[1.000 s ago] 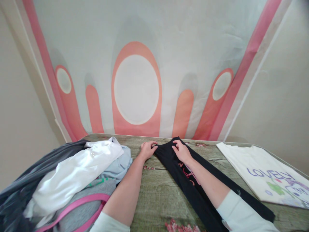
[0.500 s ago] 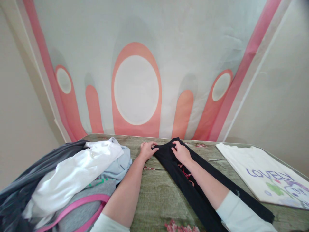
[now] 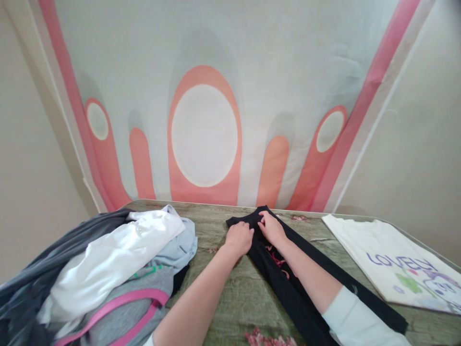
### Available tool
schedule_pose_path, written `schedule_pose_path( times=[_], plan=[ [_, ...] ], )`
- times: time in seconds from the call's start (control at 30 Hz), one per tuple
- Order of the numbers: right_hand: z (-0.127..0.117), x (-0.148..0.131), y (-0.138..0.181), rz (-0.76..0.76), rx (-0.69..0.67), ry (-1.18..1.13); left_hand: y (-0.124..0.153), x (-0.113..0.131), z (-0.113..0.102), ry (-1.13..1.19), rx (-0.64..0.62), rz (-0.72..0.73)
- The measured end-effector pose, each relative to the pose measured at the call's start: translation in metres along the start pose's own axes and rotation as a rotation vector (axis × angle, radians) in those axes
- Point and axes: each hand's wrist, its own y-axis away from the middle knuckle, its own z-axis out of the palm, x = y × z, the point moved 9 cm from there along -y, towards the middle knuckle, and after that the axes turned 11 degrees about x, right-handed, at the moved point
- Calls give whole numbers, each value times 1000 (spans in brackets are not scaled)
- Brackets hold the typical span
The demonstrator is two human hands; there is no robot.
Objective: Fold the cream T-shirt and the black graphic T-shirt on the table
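The curled left hand (image 3: pixel 239 239) and right hand (image 3: pixel 272 229) touch a black, pink-printed fabric garment (image 3: pixel 283 290); whether either grips it, I cannot tell.

Clothes pile (image 3: pixel 118 259) L on tbl (image 3: pixel 248 302); garment (image 3: pixel 281 293) ctr, under L hand (image 3: pixel 240 236) + R hand (image 3: pixel 272 229); shirt (image 3: pixel 382 235) R; wall (image 3: pixel 309 57) behind.
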Motion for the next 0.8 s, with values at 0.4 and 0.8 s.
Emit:
schedule_pose_path(
  times=[0.4, 0.8],
  plan=[
    [-37, -21, 47, -17, -388, -156, 16, -2, 19, -68, -21, 55],
    [-49, -18, 107, 74, -492, -100, 17, -2, 16, -13, -26, 73]
  ],
)
